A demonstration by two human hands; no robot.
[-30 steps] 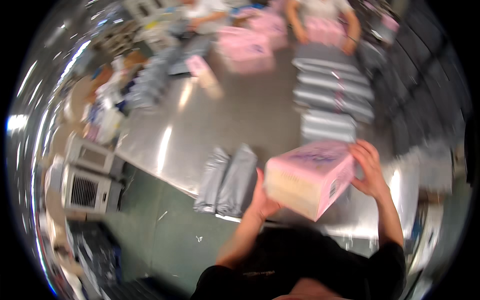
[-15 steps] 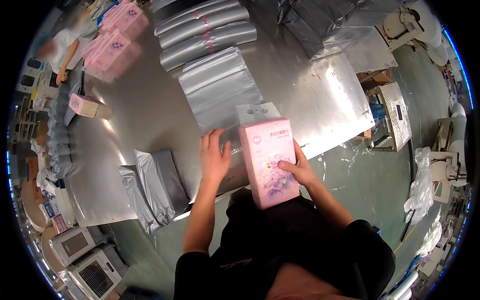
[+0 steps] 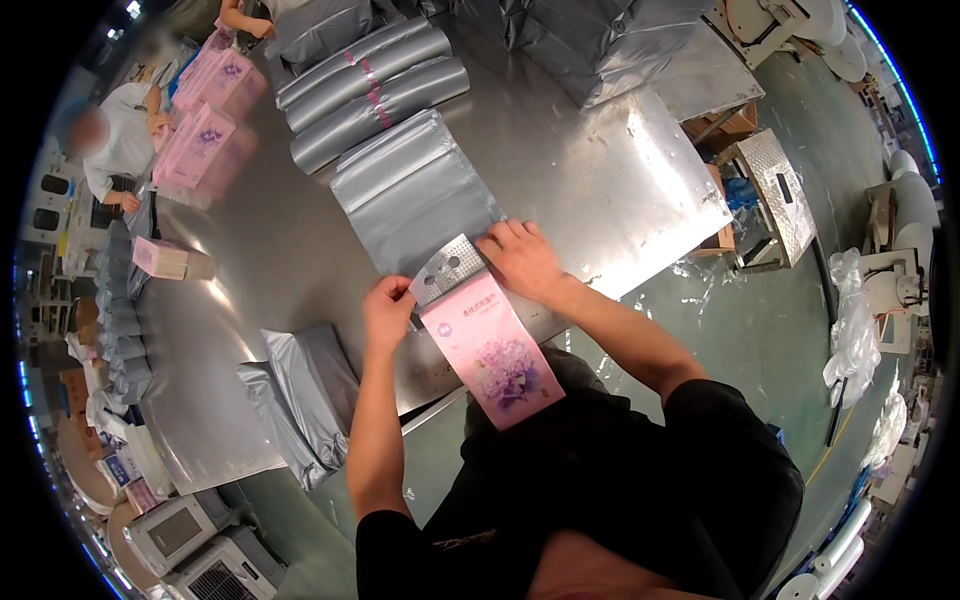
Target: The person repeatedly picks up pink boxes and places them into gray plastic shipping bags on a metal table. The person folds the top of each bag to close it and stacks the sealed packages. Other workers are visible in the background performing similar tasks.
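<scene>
Right hand (image 3: 522, 262) shifted, pink pack (image 3: 495, 350) to grey bag (image 3: 410, 205), opposite left hand (image 3: 386, 310); holds unclear.

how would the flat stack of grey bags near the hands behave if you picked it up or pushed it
The flat grey bags look thin and sheet-like, so they would probably flop or sag when lifted by an edge. Their glossy film on the smooth metal table suggests they may slide when pushed. Lying flat, they seem unlikely to roll or tip.

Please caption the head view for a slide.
Left hand and right hand flank a pink pack near grey bags.
</scene>
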